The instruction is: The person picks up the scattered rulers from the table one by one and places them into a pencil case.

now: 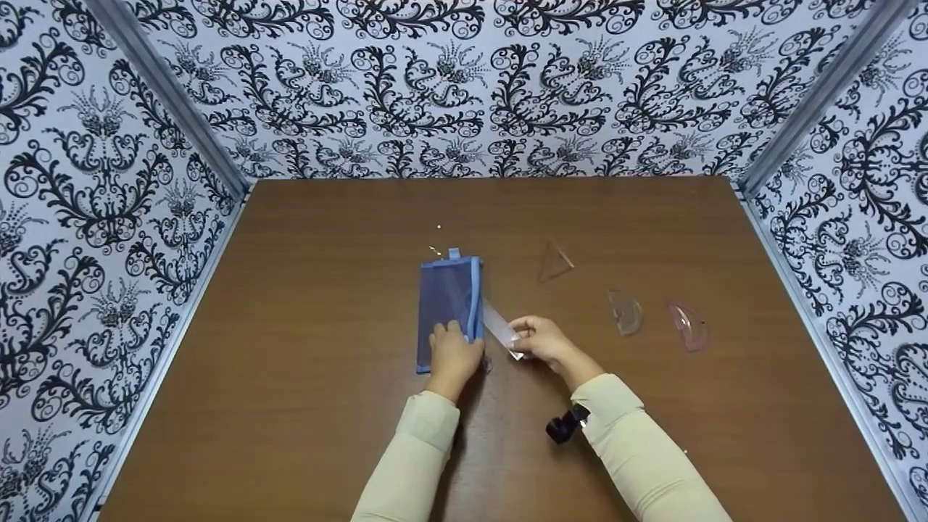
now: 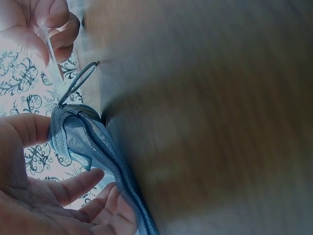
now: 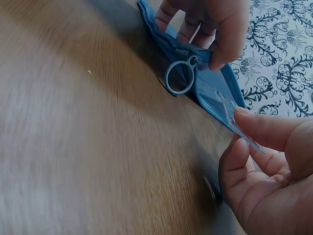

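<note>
A blue mesh zipper pouch (image 1: 444, 290) lies on the brown table. My left hand (image 1: 455, 359) grips its near end, thumb on one side and fingers on the other, as the left wrist view shows. Beside that hand, a ring zipper pull (image 3: 167, 78) hangs from the pouch. Between thumb and fingers, my right hand (image 1: 544, 341) pinches one end of a clear ruler (image 1: 500, 324). The ruler slants toward the pouch's zipped side, and in the right wrist view its far part lies within the pouch opening. How deep it reaches cannot be made out.
To the right on the table (image 1: 312, 304) lie a clear set square (image 1: 568, 262), a clear protractor (image 1: 626, 313) and a pinkish protractor (image 1: 689, 330). Patterned walls (image 1: 449, 87) enclose the back and both sides. A black device (image 1: 565, 425) sits at my right wrist.
</note>
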Action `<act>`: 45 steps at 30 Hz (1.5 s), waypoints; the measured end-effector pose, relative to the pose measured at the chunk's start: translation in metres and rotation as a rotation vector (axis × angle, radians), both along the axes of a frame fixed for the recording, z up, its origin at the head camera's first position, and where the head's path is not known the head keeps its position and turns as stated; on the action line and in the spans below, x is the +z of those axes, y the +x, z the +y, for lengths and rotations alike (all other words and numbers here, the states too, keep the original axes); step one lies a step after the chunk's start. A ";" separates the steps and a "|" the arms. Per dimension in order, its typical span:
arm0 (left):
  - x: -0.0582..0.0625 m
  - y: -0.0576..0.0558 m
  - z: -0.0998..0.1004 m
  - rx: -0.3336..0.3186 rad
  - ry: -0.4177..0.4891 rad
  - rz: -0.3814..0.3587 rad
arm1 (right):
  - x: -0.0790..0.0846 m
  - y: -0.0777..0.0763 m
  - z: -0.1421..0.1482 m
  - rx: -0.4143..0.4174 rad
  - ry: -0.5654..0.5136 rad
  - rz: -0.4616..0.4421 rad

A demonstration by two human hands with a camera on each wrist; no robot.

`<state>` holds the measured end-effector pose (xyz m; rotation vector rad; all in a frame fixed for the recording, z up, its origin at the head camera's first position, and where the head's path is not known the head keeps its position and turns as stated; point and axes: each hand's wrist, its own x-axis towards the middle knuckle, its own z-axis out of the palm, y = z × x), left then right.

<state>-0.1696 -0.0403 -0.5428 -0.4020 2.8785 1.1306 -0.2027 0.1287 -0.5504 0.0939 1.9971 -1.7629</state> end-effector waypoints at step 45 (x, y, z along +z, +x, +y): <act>0.002 0.001 0.000 -0.007 0.036 -0.021 | 0.000 -0.010 -0.037 -0.149 0.054 0.041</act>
